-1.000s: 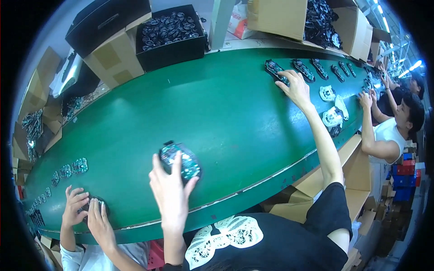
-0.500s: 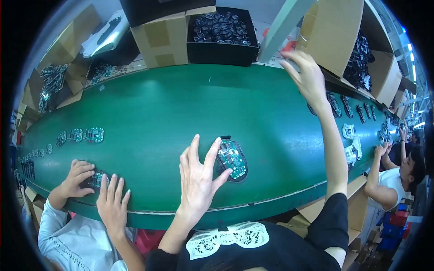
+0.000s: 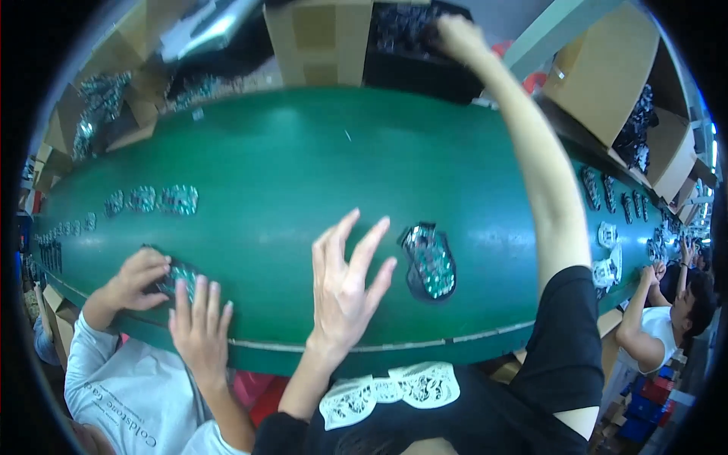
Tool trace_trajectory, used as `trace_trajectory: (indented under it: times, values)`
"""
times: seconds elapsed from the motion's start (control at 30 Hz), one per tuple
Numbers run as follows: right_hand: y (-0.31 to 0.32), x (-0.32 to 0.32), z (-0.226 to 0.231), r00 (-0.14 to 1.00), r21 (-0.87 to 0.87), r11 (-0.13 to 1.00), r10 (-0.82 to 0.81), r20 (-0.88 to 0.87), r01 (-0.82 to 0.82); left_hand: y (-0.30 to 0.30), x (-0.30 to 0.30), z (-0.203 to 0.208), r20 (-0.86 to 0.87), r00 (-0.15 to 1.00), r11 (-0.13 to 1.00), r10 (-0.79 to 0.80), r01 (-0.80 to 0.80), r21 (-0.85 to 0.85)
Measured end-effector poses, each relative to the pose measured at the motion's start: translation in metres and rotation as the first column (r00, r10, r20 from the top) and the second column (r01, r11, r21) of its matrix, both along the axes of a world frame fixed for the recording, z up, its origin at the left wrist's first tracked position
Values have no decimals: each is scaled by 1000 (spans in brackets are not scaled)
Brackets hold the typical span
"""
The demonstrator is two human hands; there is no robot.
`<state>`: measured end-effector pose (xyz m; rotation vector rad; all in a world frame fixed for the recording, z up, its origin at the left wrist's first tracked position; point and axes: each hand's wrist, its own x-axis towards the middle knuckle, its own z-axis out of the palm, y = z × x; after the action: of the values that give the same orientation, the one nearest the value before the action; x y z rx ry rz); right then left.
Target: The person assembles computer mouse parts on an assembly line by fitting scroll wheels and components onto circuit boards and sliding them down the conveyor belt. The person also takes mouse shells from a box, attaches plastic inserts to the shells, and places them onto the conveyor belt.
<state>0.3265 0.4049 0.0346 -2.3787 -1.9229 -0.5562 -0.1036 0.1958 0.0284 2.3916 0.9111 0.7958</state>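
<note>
From where I stand, I see a green circuit board [image 3: 434,267] lying flat in a black casing [image 3: 414,282], a little right of the centre of the frame, on the green worktop [image 3: 318,152]. The left hand [image 3: 345,288] is just beside it, on its left; the fingers [image 3: 371,239] are spread and hold nothing, and they do not touch the board. The right hand [image 3: 459,39] is stretched to the top of the frame, at a black box [image 3: 413,78] which contains dark parts [image 3: 402,26]. This hand is blurred, so I cannot tell whether its fingers are open or gripping something. At the lower left, a co-worker has both hands [image 3: 201,318] at another board [image 3: 180,279], and above them a row of boards [image 3: 180,200] goes toward the left edge. On the right side lie dark elongated pieces [image 3: 591,188] and, below these, white pieces [image 3: 607,269]. A cardboard box [image 3: 607,72] stands at the upper right, and at the far right sits a person [image 3: 646,334] in a white top.
</note>
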Motion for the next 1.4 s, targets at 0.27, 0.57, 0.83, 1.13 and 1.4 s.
trace_trajectory:
  times: [0.27,0.57,0.83,1.13,1.4]
  values:
    - [-8,-24,-5,969,144,966,230,-89,-216,7,-3,-13,78,996,999,32,-33,9]
    - [2,-4,-21,966,126,983,160,-203,-136,9,-3,-16,109,991,996,75,-80,37]
    - [-77,-48,34,617,433,897,293,-730,87,7,-12,-18,182,979,994,97,-105,39]
    - [-227,-256,16,615,-30,839,373,-695,-543,5,-19,-15,174,980,993,96,-107,53]
    - [-237,-252,-7,512,11,894,266,-817,-447,-20,-24,-32,-49,999,992,-1,-5,-129]
